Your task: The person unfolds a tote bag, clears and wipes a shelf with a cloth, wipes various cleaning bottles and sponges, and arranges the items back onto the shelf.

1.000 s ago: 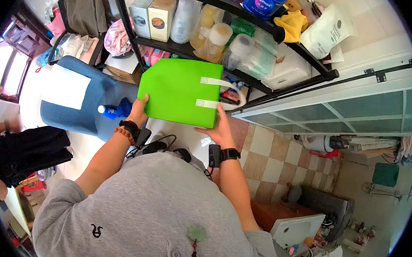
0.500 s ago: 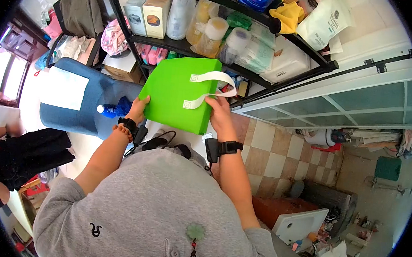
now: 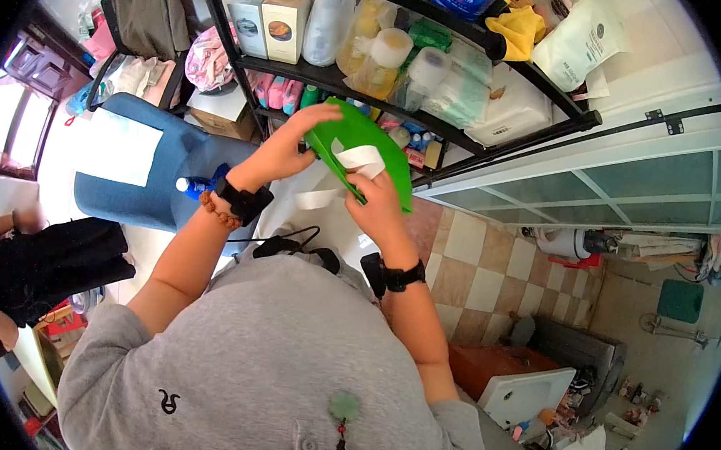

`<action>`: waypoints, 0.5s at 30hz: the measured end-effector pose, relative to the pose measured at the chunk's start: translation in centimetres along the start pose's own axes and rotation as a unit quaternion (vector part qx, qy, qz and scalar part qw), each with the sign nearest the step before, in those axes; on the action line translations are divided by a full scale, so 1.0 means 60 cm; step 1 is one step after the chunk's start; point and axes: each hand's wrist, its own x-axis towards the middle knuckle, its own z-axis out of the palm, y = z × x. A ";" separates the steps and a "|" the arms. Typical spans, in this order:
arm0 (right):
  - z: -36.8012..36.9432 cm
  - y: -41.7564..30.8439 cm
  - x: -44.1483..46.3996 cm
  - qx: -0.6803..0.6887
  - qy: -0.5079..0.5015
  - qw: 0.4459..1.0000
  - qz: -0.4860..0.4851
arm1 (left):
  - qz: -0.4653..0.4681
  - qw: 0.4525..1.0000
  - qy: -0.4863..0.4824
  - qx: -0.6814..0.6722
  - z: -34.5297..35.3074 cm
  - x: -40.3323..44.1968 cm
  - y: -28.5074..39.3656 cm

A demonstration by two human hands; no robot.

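Before a black shelf (image 3: 325, 77), a person's right hand (image 3: 372, 210) clamps the edge of a green bag (image 3: 391, 165), apparently to steady it, while the left hand (image 3: 280, 154), thumb and fingers apart, is at its rim, seemingly for support.

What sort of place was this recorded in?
Probably a room in a home: the blue chair, crowded black shelving rack and checkered tile floor suggest it.

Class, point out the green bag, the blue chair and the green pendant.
Green bag (image 3: 373, 136), head view: green panel.
Blue chair (image 3: 181, 146), head view: bare upholstery.
Green pendant (image 3: 345, 405), head view: its middle.
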 end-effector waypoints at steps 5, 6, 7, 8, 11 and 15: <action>-0.020 -0.007 -0.012 -0.110 0.025 0.991 -0.074 | -0.034 0.998 -0.033 -0.049 -0.001 -0.023 -0.035; -0.026 -0.018 -0.012 -0.101 0.043 0.992 -0.059 | -0.033 0.998 -0.014 -0.052 0.001 -0.028 -0.035; -0.032 -0.028 -0.009 -0.091 0.061 0.993 -0.044 | -0.021 0.999 -0.003 -0.040 0.002 -0.032 -0.034; -0.041 -0.034 -0.007 -0.059 0.077 0.995 -0.033 | -0.009 0.999 0.009 -0.029 0.003 -0.037 -0.032; -0.063 -0.031 -0.006 0.036 0.144 0.989 0.027 | -0.011 1.000 0.018 -0.018 0.004 -0.055 -0.034; -0.065 0.076 -0.037 0.268 0.130 0.911 0.284 | -0.045 0.998 0.001 -0.041 -0.003 -0.076 -0.051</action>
